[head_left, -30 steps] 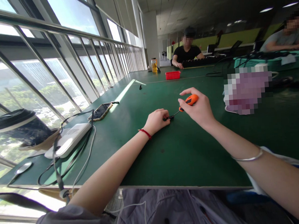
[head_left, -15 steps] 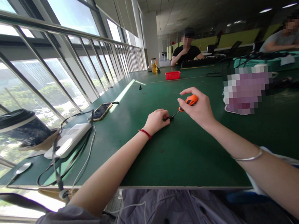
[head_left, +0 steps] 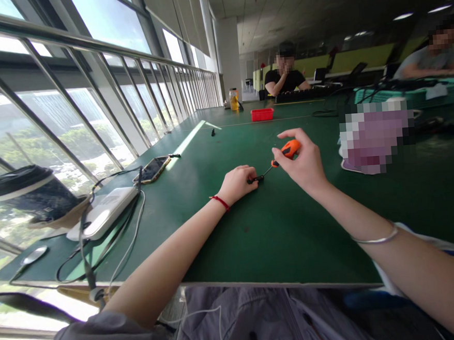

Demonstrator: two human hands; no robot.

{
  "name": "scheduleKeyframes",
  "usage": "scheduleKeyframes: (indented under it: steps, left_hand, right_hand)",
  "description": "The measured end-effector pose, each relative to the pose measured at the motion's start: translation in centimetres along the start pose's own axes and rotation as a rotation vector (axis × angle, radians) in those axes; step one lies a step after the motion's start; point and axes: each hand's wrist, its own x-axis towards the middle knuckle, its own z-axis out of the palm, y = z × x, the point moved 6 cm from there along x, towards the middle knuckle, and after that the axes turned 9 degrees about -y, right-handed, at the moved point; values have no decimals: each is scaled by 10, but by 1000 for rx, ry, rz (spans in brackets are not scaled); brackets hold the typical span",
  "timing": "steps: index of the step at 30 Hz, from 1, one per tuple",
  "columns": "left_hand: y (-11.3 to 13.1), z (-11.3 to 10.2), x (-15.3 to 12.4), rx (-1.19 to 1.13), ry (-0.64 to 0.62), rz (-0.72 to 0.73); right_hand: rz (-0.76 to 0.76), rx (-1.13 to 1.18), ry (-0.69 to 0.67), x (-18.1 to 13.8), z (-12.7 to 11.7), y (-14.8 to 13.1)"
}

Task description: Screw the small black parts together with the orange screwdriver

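The small black part [head_left: 257,178] lies on the green worktop [head_left: 278,239], midway between its near and far edges and well in from the left edge. My left grip [head_left: 239,182] is closed on it, fingertips bent down over its left end, so much of it is hidden. The thin shaft of my orange-and-black screwdriver [head_left: 291,148] slants down to its right end; whether the tip sits in a screw is too small to tell. My right grip [head_left: 303,162] is loosely around the screwdriver's handle, thumb against the side, forefinger raised clear of it; the other fingers are partly hidden.

Beyond my hands, toward the far edge, stands a red tray [head_left: 262,115], and nearer the left edge lies another small black piece [head_left: 213,132]. Along the left edge I have a phone [head_left: 155,170], then, closer to the near left corner, a white box [head_left: 111,214] with cables lying across it and a dark lidded cup [head_left: 30,191] beside it, leaning. To my right is a pink object [head_left: 378,138], blurred into blocks, and past it a teal basket [head_left: 419,94]. At the far edge a person in black [head_left: 281,82] sits near a yellow jar [head_left: 233,100].
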Motion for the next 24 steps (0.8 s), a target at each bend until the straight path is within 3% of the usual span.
scheduleKeyframes:
  steps: [3,9,17,24]
  left_hand:
    - [0,0,0,5,-12,-14]
    - [-1,0,0,8,3,5]
    - [-1,1,0,14,14,9]
    - [-1,1,0,10,15,27]
  right_hand:
    - [-36,5,15,0,0,-2]
    - [61,-40,18,-1,-2,0]
    - [-15,32,-3,1,0,0]
    - [70,-53,15,-1,-4,1]
